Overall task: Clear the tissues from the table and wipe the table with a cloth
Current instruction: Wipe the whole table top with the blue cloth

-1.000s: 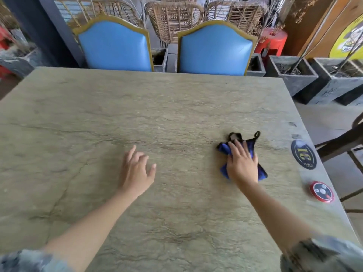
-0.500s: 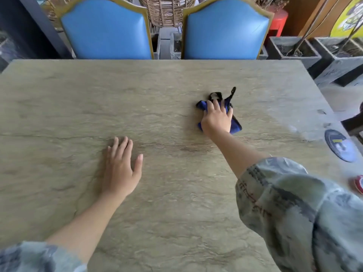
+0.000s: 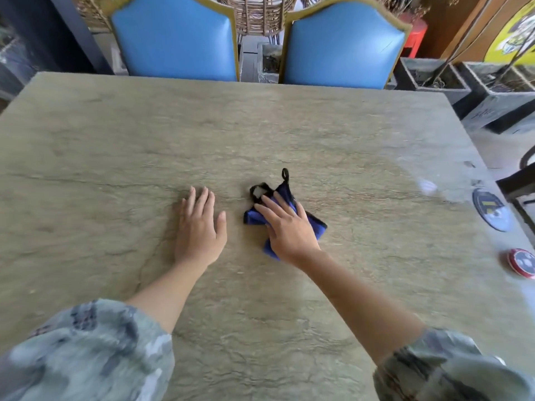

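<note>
The right hand lies flat on a crumpled blue cloth, fingers straight and spread, pressing it down on the table rather than gripping it. The cloth pokes out from under the palm on both sides, and its black trim and small hanging loop stick out just past the fingertips. Just beside it, to the left, the left hand rests palm-down on the bare stone top, fingers straight and close together, holding nothing. Well off to the right of the right hand, near the table's edge, sit a dark round coaster and, nearer the person, a red round disc. Beyond both hands, across the table, two blue chairs with gold-coloured frames are pushed up against the far edge. Patterned grey sleeves cover both upper arms.
</note>
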